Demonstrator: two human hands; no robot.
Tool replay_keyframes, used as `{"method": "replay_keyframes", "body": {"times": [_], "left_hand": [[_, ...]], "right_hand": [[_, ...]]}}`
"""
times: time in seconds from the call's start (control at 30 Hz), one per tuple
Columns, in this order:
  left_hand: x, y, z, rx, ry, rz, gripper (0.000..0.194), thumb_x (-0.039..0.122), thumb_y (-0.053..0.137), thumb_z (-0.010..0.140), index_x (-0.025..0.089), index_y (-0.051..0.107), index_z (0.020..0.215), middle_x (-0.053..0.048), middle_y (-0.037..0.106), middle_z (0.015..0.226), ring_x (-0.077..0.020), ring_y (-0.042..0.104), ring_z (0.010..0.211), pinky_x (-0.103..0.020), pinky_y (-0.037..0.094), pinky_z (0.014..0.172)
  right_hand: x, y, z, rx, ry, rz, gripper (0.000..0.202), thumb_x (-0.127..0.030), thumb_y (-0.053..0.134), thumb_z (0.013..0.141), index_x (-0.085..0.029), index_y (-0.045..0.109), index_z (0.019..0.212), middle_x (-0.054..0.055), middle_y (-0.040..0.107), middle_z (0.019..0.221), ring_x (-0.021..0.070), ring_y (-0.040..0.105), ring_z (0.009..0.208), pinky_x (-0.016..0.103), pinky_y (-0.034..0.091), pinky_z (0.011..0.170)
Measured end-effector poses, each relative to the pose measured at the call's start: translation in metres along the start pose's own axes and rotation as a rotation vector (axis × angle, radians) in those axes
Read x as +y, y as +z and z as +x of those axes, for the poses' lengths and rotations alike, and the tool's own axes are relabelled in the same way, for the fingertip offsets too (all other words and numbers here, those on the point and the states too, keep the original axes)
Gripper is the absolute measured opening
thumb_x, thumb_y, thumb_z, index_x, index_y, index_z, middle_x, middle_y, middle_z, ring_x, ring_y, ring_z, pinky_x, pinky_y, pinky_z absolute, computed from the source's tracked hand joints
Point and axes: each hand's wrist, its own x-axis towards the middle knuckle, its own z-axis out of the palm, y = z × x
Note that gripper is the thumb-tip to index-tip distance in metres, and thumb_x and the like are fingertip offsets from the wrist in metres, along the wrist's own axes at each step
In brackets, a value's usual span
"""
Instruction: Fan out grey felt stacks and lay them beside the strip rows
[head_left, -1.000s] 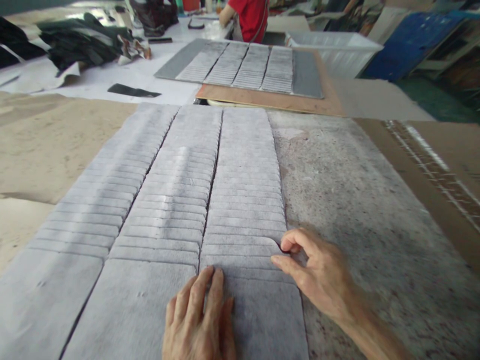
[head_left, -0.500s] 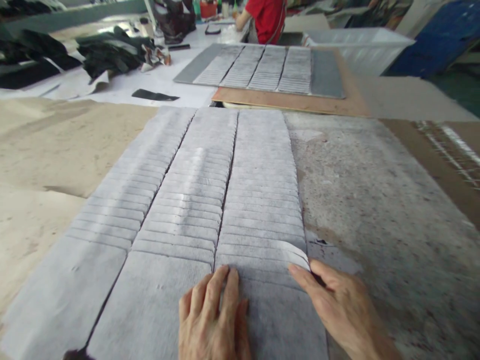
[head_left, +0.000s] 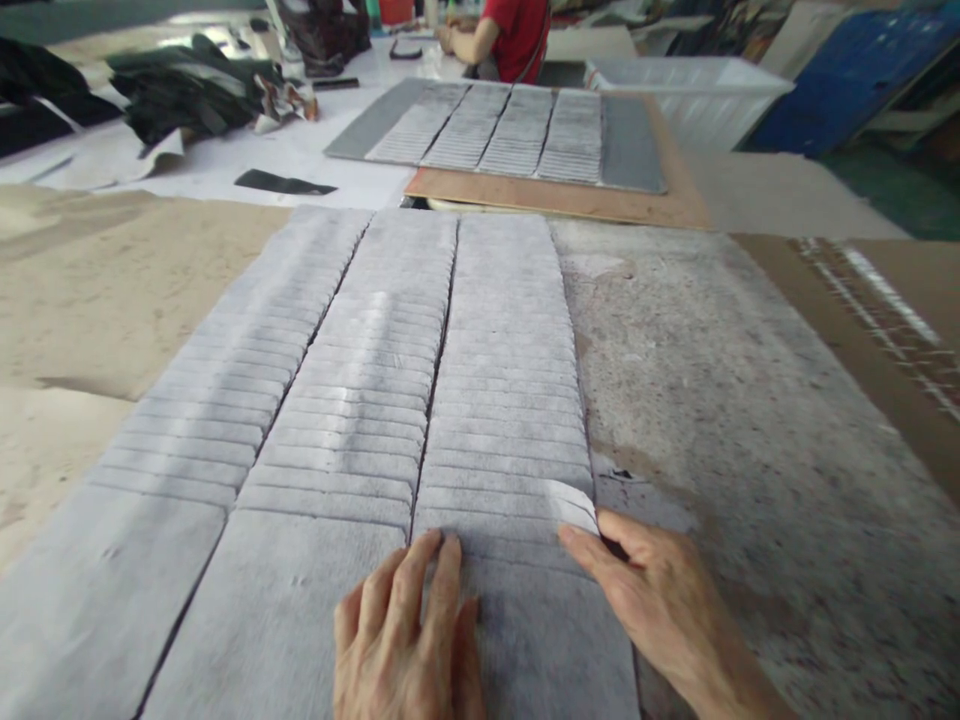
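Note:
Three long columns of overlapping grey-white sheets lie side by side: a left column (head_left: 172, 430), a middle column (head_left: 337, 420) and a right column (head_left: 510, 400). My left hand (head_left: 412, 630) rests flat, its fingertips on the near left part of the right column, holding nothing. At that column's right edge, my right hand (head_left: 645, 590) pinches a raised sheet corner (head_left: 576, 505) between thumb and forefinger. The corner curls upward and shows a paler face. The other fingers of my right hand are partly hidden.
Beyond the columns, a grey board (head_left: 634, 145) with more striped sheets lies on a brown board (head_left: 525, 200). A white bin (head_left: 690, 95), dark material (head_left: 187, 95) and a person in red (head_left: 516, 40) are farther back.
The whole view has shifted, so the columns and both hands appear slightly farther left. My right hand still pinches the sheet corner. The person's arm in the background has moved.

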Motion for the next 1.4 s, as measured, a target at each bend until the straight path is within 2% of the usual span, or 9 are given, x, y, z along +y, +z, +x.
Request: {"method": "replay_keyframes", "body": {"times": [0.13, 0.27, 0.43, 0.53, 0.63, 0.87, 1.1, 1.27, 1.4], "left_hand": [[0.001, 0.000, 0.000, -0.005, 0.001, 0.014, 0.033, 0.018, 0.051, 0.078, 0.020, 0.055, 0.111, -0.006, 0.059, 0.111, -0.0203, 0.053, 0.096, -0.034, 0.040, 0.074], [0.002, -0.002, 0.001, -0.026, -0.015, 0.025, 0.033, 0.019, 0.052, 0.078, 0.021, 0.055, 0.111, -0.006, 0.059, 0.111, -0.0201, 0.053, 0.093, -0.033, 0.038, 0.072], [0.003, -0.003, 0.001, -0.015, -0.015, 0.018, 0.032, 0.020, 0.052, 0.078, 0.021, 0.056, 0.110, -0.005, 0.060, 0.110, -0.0204, 0.052, 0.095, -0.034, 0.037, 0.073], [0.003, -0.002, 0.000, -0.004, -0.020, 0.009, 0.032, 0.020, 0.052, 0.079, 0.021, 0.056, 0.110, -0.004, 0.060, 0.111, -0.0201, 0.053, 0.095, -0.034, 0.037, 0.074], [0.004, -0.001, 0.000, -0.008, -0.022, 0.004, 0.032, 0.020, 0.052, 0.079, 0.020, 0.056, 0.111, -0.004, 0.059, 0.112, -0.0202, 0.053, 0.096, -0.035, 0.037, 0.073], [0.005, -0.002, 0.000, -0.016, -0.019, 0.033, 0.033, 0.020, 0.052, 0.079, 0.019, 0.056, 0.111, -0.003, 0.059, 0.112, -0.0199, 0.052, 0.095, -0.034, 0.037, 0.072], [0.006, -0.003, -0.001, -0.021, -0.028, 0.046, 0.032, 0.021, 0.052, 0.080, 0.020, 0.057, 0.111, -0.002, 0.059, 0.112, -0.0200, 0.051, 0.095, -0.034, 0.036, 0.072], [0.006, -0.002, -0.001, -0.004, -0.030, 0.046, 0.031, 0.021, 0.052, 0.080, 0.020, 0.057, 0.110, -0.002, 0.059, 0.112, -0.0206, 0.051, 0.094, -0.034, 0.036, 0.071], [0.005, -0.002, -0.001, 0.008, -0.039, 0.022, 0.031, 0.022, 0.052, 0.079, 0.021, 0.058, 0.110, -0.002, 0.060, 0.112, -0.0201, 0.052, 0.095, -0.034, 0.037, 0.071]], "right_hand": [[-0.001, 0.003, 0.000, 0.069, -0.045, -0.088, 0.047, -0.051, 0.040, 0.076, -0.017, 0.035, 0.045, -0.002, 0.034, 0.038, 0.0078, 0.032, 0.038, 0.020, 0.023, 0.038], [-0.001, 0.009, -0.008, 0.285, -0.174, -0.379, 0.044, -0.047, 0.035, 0.084, -0.019, 0.041, 0.051, -0.001, 0.041, 0.041, 0.0111, 0.038, 0.037, 0.023, 0.024, 0.039], [-0.004, 0.002, -0.019, 0.533, -0.320, -0.472, 0.029, -0.040, 0.040, 0.087, -0.015, 0.054, 0.088, 0.006, 0.058, 0.076, 0.0175, 0.055, 0.068, 0.028, 0.040, 0.058], [-0.001, -0.003, -0.018, 0.489, -0.483, -0.332, 0.022, -0.031, 0.046, 0.086, -0.014, 0.051, 0.100, 0.006, 0.058, 0.093, 0.0162, 0.054, 0.085, 0.028, 0.042, 0.077], [0.003, -0.004, -0.011, 0.369, -0.534, -0.274, 0.024, -0.024, 0.050, 0.083, -0.015, 0.049, 0.105, 0.005, 0.057, 0.098, 0.0154, 0.053, 0.089, 0.028, 0.043, 0.079], [0.009, -0.008, 0.005, 0.223, -0.346, -0.219, 0.027, -0.027, 0.063, 0.065, -0.019, 0.051, 0.088, 0.000, 0.056, 0.077, 0.0141, 0.054, 0.068, 0.026, 0.043, 0.058], [0.003, -0.008, 0.002, 0.188, -0.282, -0.085, 0.010, -0.026, 0.056, 0.068, -0.019, 0.050, 0.071, -0.002, 0.053, 0.065, 0.0110, 0.051, 0.060, 0.024, 0.040, 0.057], [0.000, -0.009, -0.006, 0.118, -0.093, -0.004, 0.035, -0.053, 0.046, 0.075, -0.019, 0.054, 0.071, -0.004, 0.046, 0.047, 0.0093, 0.043, 0.042, 0.021, 0.031, 0.042], [-0.002, -0.004, -0.010, 0.126, -0.071, -0.024, 0.046, -0.054, 0.039, 0.078, -0.018, 0.032, 0.050, -0.004, 0.030, 0.040, 0.0066, 0.027, 0.038, 0.019, 0.021, 0.037]]}}
